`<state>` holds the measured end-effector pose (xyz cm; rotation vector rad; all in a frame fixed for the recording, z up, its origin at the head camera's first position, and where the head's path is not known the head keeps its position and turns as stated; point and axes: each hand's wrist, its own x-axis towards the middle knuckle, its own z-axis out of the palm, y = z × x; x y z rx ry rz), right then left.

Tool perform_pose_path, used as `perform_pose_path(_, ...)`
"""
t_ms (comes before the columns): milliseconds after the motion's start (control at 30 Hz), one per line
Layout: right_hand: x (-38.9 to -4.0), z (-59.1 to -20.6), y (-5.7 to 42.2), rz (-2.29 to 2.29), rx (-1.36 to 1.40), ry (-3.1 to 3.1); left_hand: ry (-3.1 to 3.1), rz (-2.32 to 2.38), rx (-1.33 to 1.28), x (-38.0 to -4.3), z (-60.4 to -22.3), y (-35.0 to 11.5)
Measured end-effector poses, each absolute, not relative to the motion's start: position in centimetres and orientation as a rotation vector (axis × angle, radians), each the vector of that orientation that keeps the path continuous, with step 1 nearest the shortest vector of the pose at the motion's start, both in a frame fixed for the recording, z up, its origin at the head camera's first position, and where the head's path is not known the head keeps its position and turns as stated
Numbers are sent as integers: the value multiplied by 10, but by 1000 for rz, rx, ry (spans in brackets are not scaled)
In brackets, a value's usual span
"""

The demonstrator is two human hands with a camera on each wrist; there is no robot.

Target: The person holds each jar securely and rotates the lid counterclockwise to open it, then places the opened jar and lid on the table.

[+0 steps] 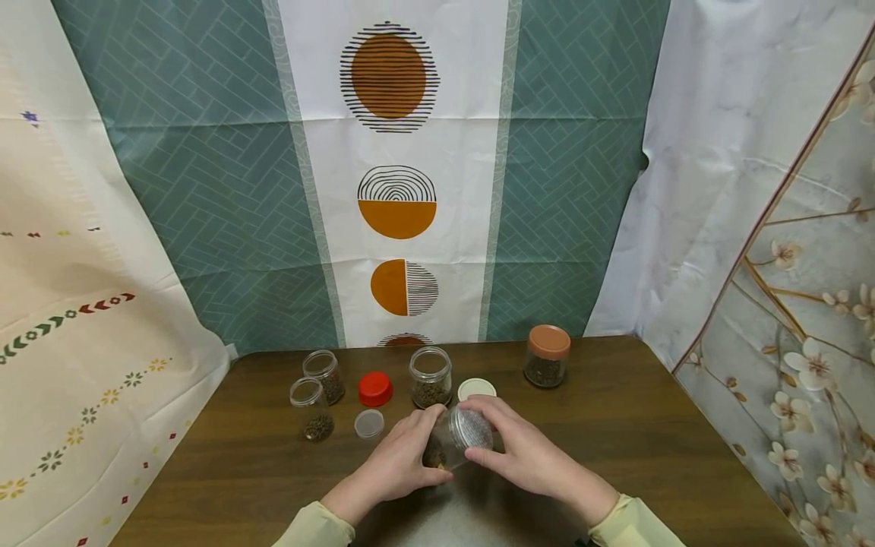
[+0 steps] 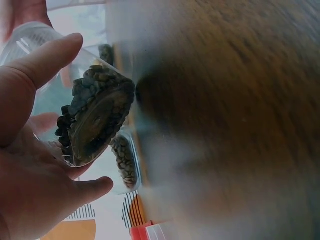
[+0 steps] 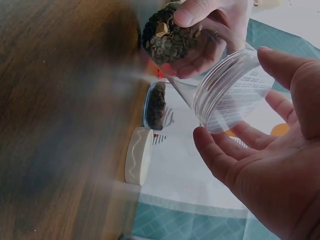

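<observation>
A clear jar (image 3: 207, 37) is tilted, its base low at the left and its mouth toward the right. Small dark pebble-like pieces (image 2: 97, 107) lie in its lower end, with one gold-coloured piece (image 3: 162, 30) among them. My left hand (image 1: 403, 460) grips the jar's body, thumb on one side and fingers on the other. At the mouth is a clear lid (image 3: 242, 95) with fine print on its face. My right hand (image 1: 522, 448) holds this lid by its rim between thumb and fingertips.
Behind the hands stand an open jar (image 1: 431, 377), a cream lid (image 1: 477, 388), a red lid (image 1: 375, 388) and a clear disc (image 1: 369, 424). Two open jars, one nearer (image 1: 311, 414) and one behind (image 1: 328, 377), are at the left. A jar with an orange-brown lid (image 1: 549, 342) stands back right.
</observation>
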<state>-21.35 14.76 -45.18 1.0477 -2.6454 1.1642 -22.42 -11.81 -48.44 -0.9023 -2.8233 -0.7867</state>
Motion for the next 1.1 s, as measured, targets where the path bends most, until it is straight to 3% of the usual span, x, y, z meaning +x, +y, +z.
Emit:
perform_pose_path(533,-213,-455,149,1120,1128,-2637,-2842,-757,-893,-223,-483,-116)
perform_pose_path(1100,-211,-459,150,1234,913,-2715,-2831,-780,-875,-225,-486,-115)
